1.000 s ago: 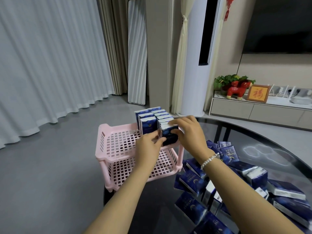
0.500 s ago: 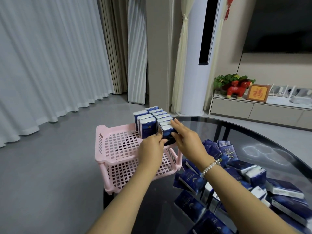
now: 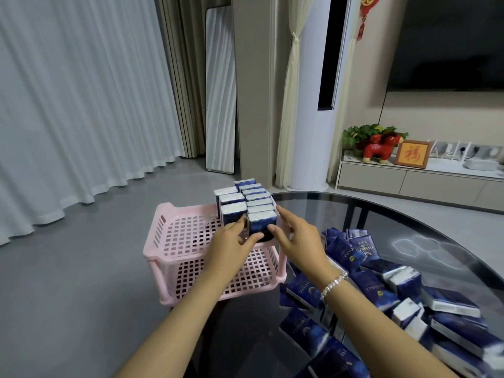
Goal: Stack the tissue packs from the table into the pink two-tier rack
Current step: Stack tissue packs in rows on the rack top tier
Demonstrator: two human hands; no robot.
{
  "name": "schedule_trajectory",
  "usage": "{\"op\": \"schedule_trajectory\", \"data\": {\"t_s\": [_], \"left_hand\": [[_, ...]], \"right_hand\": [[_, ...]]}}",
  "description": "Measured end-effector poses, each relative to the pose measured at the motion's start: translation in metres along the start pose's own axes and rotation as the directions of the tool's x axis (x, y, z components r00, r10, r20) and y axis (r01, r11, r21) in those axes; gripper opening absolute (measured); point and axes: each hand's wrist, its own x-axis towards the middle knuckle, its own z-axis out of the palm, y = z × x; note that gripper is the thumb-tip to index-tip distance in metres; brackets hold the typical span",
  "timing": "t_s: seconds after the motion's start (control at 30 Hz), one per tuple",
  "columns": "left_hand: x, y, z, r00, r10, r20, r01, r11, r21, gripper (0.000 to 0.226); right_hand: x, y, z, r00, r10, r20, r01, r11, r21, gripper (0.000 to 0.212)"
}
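Two rows of tissue packs (image 3: 246, 205) stand at the rack (image 3: 174, 238) top tier's far right corner. My left hand (image 3: 229, 246) pinches the nearest pack (image 3: 261, 223) — light, soft, slick-wrapped, best held by its flat faces — while my right hand (image 3: 297, 241) steadies it, fingers straight.
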Motion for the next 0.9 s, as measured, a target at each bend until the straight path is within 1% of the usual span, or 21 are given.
{"op": "schedule_trajectory", "data": {"t_s": [0.07,0.1,0.27,0.4,0.47,0.53,0.6,0.7,0.8,0.9], "left_hand": [[-0.003,-0.003,-0.002,0.999,0.032,-0.031,-0.03,0.998,0.054,0.036],[-0.003,-0.003,-0.002,0.999,0.034,-0.041,-0.03,0.996,0.089,0.034],[-0.003,0.009,0.007,1.0,-0.002,-0.024,0.006,0.984,0.175,0.035],[-0.004,0.017,0.009,0.999,-0.041,-0.012,0.043,0.972,0.229,0.033],[-0.003,0.02,0.007,0.998,-0.064,0.024,0.057,0.968,0.244,0.031],[-0.003,0.016,0.006,0.994,-0.091,0.064,0.072,0.967,0.244,0.031],[-0.005,0.012,0.004,0.99,-0.12,0.076,0.1,0.969,0.227,0.032],[-0.009,0.011,0.0,0.989,-0.135,0.055,0.123,0.974,0.188,0.033],[-0.011,0.013,-0.004,0.99,-0.131,0.051,0.122,0.981,0.149,0.036],[-0.013,0.009,-0.007,0.992,-0.124,-0.01,0.125,0.988,0.092,0.035]], "right_hand": [[-0.004,-0.002,0.004,1.0,-0.011,-0.013,0.011,1.0,-0.018,0.05],[-0.005,-0.002,0.005,1.0,-0.02,-0.021,0.02,0.999,-0.028,0.049],[0.0,0.0,0.005,0.999,-0.032,-0.042,0.028,0.996,-0.087,0.043],[0.003,0.002,0.006,0.997,-0.039,-0.061,0.032,0.993,-0.117,0.043],[0.004,0.003,0.006,0.998,-0.014,-0.065,0.008,0.996,-0.088,0.048],[0.004,0.002,0.005,0.999,-0.019,-0.043,0.016,0.998,-0.06,0.055],[0.003,0.001,0.006,0.999,-0.045,-0.004,0.045,0.995,-0.086,0.054],[0.001,0.0,0.006,0.998,-0.055,0.01,0.055,0.991,-0.119,0.048],[0.0,-0.003,0.007,0.998,-0.066,0.002,0.066,0.989,-0.134,0.048],[-0.003,-0.006,0.009,0.997,-0.072,-0.005,0.071,0.987,-0.144,0.051]]}}
